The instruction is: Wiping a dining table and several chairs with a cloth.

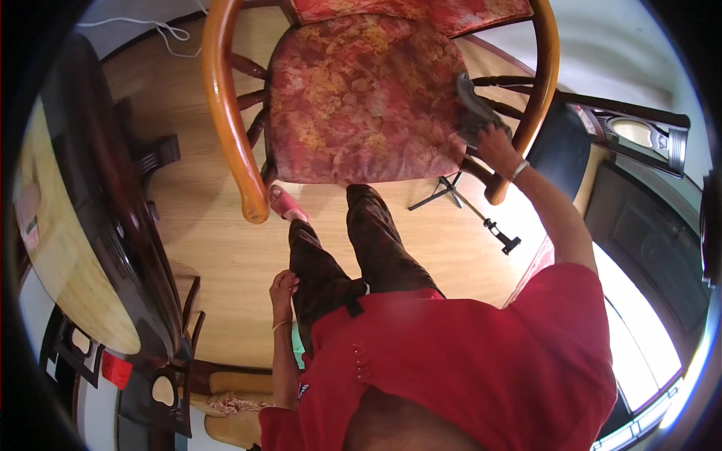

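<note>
An armchair with curved wooden arms (228, 113) and a red floral padded seat (361, 101) stands right before me. My right hand (497, 147) is closed on a dark grey cloth (479, 107), which lies against the seat's right edge, inside the right armrest. Part of the cloth hangs over the side, and its underside is hidden. Low beside my left thigh hangs my left hand (284, 286), its fingers loosely curled with no object visible in them. A pink slipper (289, 204) shows below the seat's front edge.
A black tripod stand (451, 190) with a phone clamp (507, 243) leans out near the chair's right front. To the left is a large dark wooden table (121, 214) with a pale top. A dark wooden chair (637, 129) stands at right. A white cable (163, 27) trails at upper left.
</note>
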`<state>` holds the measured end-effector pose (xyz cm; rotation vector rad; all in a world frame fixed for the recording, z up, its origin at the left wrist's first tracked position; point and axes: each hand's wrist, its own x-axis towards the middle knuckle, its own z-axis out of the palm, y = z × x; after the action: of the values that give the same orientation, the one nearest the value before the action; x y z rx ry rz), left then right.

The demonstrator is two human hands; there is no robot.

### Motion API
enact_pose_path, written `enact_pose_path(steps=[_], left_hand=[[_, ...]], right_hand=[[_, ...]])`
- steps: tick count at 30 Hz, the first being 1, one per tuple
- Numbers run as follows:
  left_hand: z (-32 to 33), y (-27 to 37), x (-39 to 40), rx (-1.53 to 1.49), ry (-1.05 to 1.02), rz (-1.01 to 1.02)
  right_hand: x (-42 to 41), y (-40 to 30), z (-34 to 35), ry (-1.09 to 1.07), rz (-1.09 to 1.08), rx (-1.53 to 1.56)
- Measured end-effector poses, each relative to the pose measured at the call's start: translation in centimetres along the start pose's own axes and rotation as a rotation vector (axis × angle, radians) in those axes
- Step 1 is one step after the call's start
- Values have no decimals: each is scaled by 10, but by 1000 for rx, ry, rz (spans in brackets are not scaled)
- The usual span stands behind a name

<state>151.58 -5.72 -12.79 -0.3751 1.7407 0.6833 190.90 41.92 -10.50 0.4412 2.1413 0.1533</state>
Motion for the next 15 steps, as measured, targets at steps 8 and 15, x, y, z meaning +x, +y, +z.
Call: enact_pose_path(steps=[8,15], left_hand=[[-50,-13,-5,-23,4,-29],[-109,-23,-14,-50,12,69]], right_hand=[[-58,-70,0,125,124,66],[-105,-169,37,-302,415,703]])
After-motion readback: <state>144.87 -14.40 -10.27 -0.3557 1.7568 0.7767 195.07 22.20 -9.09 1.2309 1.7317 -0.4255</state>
